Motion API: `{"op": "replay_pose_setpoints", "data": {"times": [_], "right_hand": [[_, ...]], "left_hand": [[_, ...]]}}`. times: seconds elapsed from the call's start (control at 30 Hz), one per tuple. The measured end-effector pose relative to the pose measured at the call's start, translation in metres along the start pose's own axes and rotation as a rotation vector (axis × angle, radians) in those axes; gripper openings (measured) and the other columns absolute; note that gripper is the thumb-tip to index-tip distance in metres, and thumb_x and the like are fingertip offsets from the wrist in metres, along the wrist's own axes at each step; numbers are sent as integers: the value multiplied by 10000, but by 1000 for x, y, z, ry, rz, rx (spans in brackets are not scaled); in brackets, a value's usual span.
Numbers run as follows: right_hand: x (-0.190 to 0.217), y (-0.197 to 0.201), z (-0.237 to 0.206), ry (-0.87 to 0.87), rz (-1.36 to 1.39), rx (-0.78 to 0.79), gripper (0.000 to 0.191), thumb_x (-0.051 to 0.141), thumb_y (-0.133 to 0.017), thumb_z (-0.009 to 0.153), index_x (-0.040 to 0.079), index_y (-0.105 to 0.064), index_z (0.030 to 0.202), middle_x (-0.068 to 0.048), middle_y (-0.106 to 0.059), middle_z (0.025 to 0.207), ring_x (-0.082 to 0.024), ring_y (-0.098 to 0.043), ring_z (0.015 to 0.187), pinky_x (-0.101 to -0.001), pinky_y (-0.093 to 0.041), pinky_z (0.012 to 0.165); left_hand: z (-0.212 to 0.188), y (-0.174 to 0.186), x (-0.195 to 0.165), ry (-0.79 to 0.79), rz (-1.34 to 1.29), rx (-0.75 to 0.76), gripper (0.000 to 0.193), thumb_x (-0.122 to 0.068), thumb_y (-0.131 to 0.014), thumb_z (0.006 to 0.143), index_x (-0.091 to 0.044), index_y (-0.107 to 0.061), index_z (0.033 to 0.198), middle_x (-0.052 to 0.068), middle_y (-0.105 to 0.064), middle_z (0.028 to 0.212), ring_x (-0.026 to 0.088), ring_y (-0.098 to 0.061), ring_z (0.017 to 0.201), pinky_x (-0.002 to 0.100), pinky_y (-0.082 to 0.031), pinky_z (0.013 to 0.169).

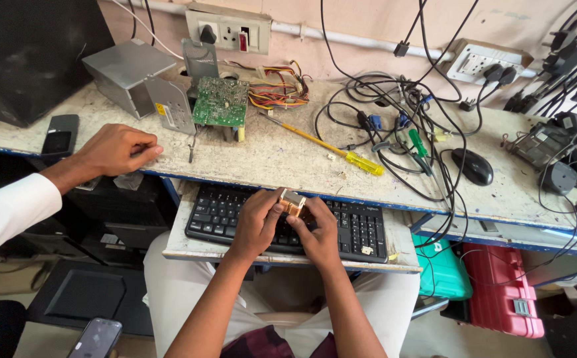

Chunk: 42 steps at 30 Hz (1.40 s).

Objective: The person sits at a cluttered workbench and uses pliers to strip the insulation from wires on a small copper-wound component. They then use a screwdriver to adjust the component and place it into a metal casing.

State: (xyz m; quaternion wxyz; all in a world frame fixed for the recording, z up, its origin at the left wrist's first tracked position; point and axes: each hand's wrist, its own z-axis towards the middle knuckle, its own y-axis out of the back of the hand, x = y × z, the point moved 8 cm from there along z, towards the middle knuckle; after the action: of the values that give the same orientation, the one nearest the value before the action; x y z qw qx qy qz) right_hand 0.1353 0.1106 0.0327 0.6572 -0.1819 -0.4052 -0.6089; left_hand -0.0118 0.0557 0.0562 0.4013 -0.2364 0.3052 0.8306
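My left hand (257,222) and my right hand (317,229) together hold a small copper-coloured transformer-like part (292,201) above a black keyboard (358,229) on a pull-out tray (182,248). Both hands grip it with fingers curled around its sides. On the worn bench above lie a green circuit board (220,101) with a bundle of coloured wires (278,93), and a yellow-handled screwdriver (331,147).
Another person's hand (117,150) in a white sleeve rests on the bench edge at left, next to a black phone (59,136). A grey metal power-supply case (129,74), a black mouse (472,166), tangled cables (408,113), wall sockets (229,30), green (442,268) and red toolboxes (500,288).
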Motion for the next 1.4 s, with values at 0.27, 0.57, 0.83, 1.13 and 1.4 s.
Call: {"op": "replay_pose_setpoints", "data": {"times": [0.27,0.57,0.83,1.13,1.4], "right_hand": [[8,-4,3,-22,49,90,283,155,-719,937,-21,-662,1152,-69,-534,864,-163,-504,750,-296,-432,674],[-4,-9,3,-163,99,109,250,180,-651,986,-23,-674,1130,-62,-653,850,-121,-595,732,-281,-504,684],[-7,-11,2,-168,131,133,281,220,-619,1010,-35,-673,1117,-61,-657,814,-114,-595,722,-287,-520,680],[-22,-11,-4,-193,250,152,364,297,-530,1055,-13,-654,1200,-28,-622,797,-90,-541,696,-255,-486,631],[-27,-12,-6,-171,404,183,652,549,-354,1071,-20,-632,1226,-36,-586,801,-120,-533,708,-274,-461,661]], "left_hand": [[2,8,-10,-74,-34,-47,431,-303,-480,1091,66,-659,1225,178,-708,1042,341,-653,930,422,-506,840],[1,9,-9,-39,-88,-3,545,-361,-445,1058,121,-624,1240,212,-688,1028,342,-649,915,412,-502,831],[0,10,-13,-90,-143,19,605,-357,-563,917,131,-593,1273,227,-674,1064,338,-634,938,413,-496,846],[2,7,-11,-57,-7,-5,529,-434,-673,929,46,-694,1149,142,-677,897,276,-636,810,371,-495,736],[3,7,-14,-99,24,-14,616,-571,-644,962,25,-698,1107,111,-659,861,266,-615,794,379,-479,721]]}}
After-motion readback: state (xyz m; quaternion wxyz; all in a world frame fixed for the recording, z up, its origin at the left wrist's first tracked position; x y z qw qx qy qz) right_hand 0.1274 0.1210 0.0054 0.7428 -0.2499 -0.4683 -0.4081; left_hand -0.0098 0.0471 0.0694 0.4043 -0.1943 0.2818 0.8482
